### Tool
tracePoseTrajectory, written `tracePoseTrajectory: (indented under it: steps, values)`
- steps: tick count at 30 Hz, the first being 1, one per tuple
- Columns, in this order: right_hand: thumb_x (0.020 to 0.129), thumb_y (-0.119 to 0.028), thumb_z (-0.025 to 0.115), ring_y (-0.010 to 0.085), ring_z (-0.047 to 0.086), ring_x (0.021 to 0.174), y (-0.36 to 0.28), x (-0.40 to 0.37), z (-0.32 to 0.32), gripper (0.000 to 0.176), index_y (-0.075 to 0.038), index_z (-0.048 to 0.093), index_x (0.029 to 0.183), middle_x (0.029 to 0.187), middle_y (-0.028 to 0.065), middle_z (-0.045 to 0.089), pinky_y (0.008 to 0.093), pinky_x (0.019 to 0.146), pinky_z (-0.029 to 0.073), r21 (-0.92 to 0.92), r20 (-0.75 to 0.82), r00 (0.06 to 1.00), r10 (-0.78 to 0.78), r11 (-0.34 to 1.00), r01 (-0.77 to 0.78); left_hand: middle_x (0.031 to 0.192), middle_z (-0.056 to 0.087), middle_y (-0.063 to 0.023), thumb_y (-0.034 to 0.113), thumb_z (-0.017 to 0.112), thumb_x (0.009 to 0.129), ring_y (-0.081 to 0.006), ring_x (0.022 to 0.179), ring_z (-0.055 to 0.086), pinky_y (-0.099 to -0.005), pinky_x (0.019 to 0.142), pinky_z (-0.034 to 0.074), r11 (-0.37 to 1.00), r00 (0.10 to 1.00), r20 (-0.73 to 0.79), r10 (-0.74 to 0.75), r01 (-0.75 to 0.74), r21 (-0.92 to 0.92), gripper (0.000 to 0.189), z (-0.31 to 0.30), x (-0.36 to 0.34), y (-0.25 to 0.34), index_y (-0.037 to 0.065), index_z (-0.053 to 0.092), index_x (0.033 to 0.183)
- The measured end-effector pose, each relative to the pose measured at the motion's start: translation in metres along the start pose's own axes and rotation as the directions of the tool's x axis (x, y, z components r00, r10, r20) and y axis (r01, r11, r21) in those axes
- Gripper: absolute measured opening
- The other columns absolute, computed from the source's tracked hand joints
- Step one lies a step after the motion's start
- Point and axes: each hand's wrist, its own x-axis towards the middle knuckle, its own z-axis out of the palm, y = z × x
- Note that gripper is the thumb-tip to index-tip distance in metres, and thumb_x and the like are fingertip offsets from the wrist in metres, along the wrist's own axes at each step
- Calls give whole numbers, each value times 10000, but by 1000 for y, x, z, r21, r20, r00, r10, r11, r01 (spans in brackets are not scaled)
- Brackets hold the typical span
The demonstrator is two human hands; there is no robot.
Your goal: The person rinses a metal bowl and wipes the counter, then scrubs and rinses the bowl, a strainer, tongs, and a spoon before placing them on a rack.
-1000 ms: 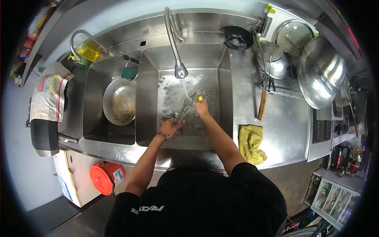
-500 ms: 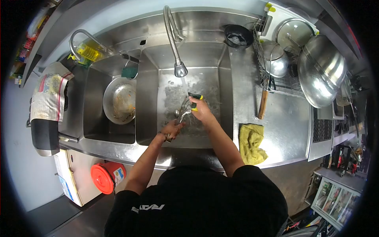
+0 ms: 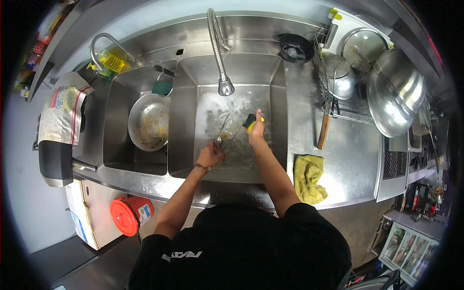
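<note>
Over the right sink basin (image 3: 278, 96), my left hand (image 3: 210, 156) is closed around several thin metal utensils (image 3: 233, 138), apparently cutlery. Their long ends fan out up and to the right, and the fingers hide the rest. My right hand (image 3: 257, 132) grips a yellow sponge with a dark green scouring side (image 3: 250, 121). The sponge is apart from the utensils, just right of their tips. Water runs from the flexible faucet (image 3: 225, 87) above. Wet suds cover part of the basin floor.
A pan with food scraps (image 3: 142, 108) sits in the left basin near a green scouring pad (image 3: 162, 88). On the right are a yellow-green cloth (image 3: 309, 179), a black bowl (image 3: 296, 48), a wooden handle (image 3: 324, 131) and a dish rack (image 3: 355, 111) with a big metal bowl (image 3: 394, 92).
My right hand has moved right with the sponge, away from the utensils. The utensils in my left hand have spread apart.
</note>
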Motion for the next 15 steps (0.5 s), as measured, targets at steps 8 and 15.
tracePoseTrajectory:
  steps: [8, 15]
  values:
    - [788, -126, 572, 158, 522, 645, 48, -16, 13, 164, -20, 551, 911, 752, 45, 571, 341, 556, 420, 267, 164, 986, -8, 963, -37, 779, 617, -196, 230, 601, 783, -400, 727, 594, -479, 643, 470, 798, 933, -233, 273, -84, 597, 352, 18, 12, 36, 73, 372, 999]
    - [764, -32, 484, 164, 534, 631, 34, -15, 26, 140, -3, 547, 886, 711, 62, 557, 316, 479, 395, 156, 239, 958, 159, 967, -200, 798, 609, -231, 279, 606, 793, -425, 770, 582, -494, 654, 448, 876, 902, -224, 369, -258, 407, 431, 21, 38, 38, 78, 367, 1090]
